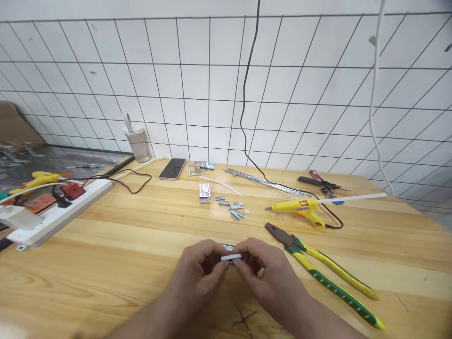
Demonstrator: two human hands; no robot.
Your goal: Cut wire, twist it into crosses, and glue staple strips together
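A short pale strip (230,257), much like a strip of staples, is pinched between both hands near the table's front middle. My left hand (205,266) grips its left end between thumb and fingers. On the other end, the thumb and fingertips of my right hand (259,268) close in the same way. Just behind the strip, a flat metallic piece (227,246) shows between the fingers; most of it is hidden. Beyond the hands lie several loose staple strips (236,214) and a small white and red box (204,193).
Pliers (310,263) with yellow-green handles lie right of my hands, below a yellow glue gun (300,207). Metal rods (264,181), a phone (173,168) and a cup (137,143) are at the back. A corded power strip (67,212) sits left.
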